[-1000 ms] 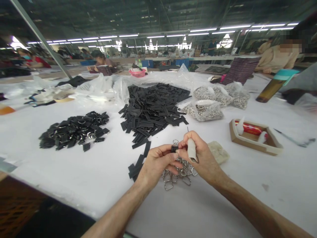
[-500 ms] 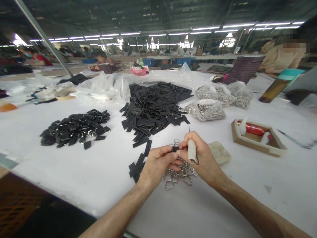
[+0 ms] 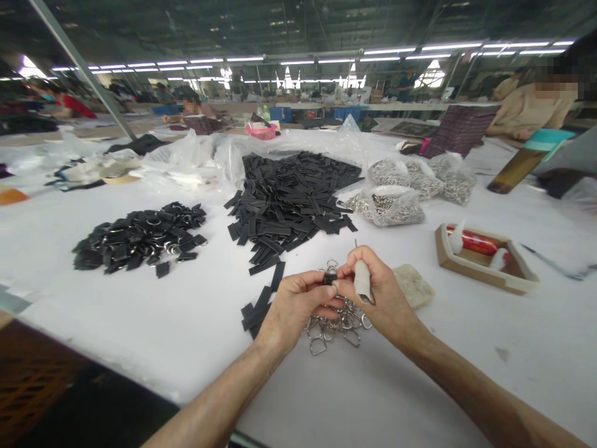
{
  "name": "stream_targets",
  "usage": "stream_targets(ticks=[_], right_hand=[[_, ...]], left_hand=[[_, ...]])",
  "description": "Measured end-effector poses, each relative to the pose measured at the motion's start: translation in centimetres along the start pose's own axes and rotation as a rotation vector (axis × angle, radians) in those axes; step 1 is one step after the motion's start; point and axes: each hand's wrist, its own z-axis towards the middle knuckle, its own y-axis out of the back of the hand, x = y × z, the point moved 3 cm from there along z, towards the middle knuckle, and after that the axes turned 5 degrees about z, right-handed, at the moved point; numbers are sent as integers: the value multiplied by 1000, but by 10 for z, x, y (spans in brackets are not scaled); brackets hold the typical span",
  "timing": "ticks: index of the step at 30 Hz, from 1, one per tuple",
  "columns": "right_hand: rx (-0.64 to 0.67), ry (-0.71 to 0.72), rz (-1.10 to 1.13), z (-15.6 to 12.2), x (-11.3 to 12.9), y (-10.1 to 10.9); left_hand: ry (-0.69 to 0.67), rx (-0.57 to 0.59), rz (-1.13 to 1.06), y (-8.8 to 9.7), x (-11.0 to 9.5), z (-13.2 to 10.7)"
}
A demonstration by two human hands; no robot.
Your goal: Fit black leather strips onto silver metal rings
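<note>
With the hands as the centre of the dial and twelve straight ahead, almost nothing has changed over the last second: the view has shifted slightly, while both hands keep nearly the same pose. The left hand (image 3: 296, 308) grips a small black piece (image 3: 329, 278) between its thumb and index finger. The right hand (image 3: 386, 294) has its fingertips at the other side of that piece and is curled around a tool with a pale handle (image 3: 362, 281), its thin point aimed at about twelve. Whether a ring is threaded through the piece, I cannot tell. This steadiness suggests careful fingertip work at an unchanged stage, with the piece not yet let go. Loose metal rings (image 3: 345, 316) lie on the counter (image 3: 186, 330) below the fingers at six o'clock, and a few loose strips (image 3: 256, 314) near eight. The big strip heap (image 3: 291, 193) sits at eleven, bagged rings (image 3: 398, 211) at one. At nine-thirty, the pile of ringed black tabs (image 3: 133, 242) shows no clear addition.
</note>
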Motion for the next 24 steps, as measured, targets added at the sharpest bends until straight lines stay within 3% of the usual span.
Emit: stream_targets(ticks=[24], right_hand=[[-29, 28, 4, -3, -2, -1]], left_hand=[[-15, -138, -11, -2, 0, -2]])
